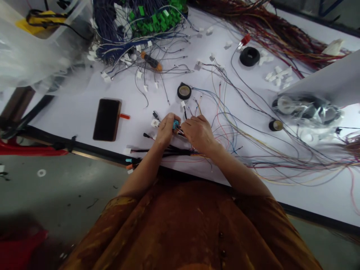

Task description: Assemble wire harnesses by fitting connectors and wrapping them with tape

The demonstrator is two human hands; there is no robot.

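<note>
My left hand [166,129] is closed around a small blue connector [176,124], which shows between the two hands. Just to the right, my right hand [197,134] is closed with its fingers pinched on wires [181,131] that run into the connector. A white connector [155,123] sticks out left of my left hand. Beyond my right hand's fingers lies a white plug [183,104] on a black lead. Black-sleeved cables [174,152] pass under my wrists along the table's near edge. A roll of black tape [184,91] lies just past the hands.
A phone [107,120] and an orange connector strip [125,116] lie left. Behind are a screwdriver [152,62] and a heap of green connectors [157,20]. Loose wires [253,138] spread right, near another tape roll [276,125]. A plastic bin [56,37] stands back left.
</note>
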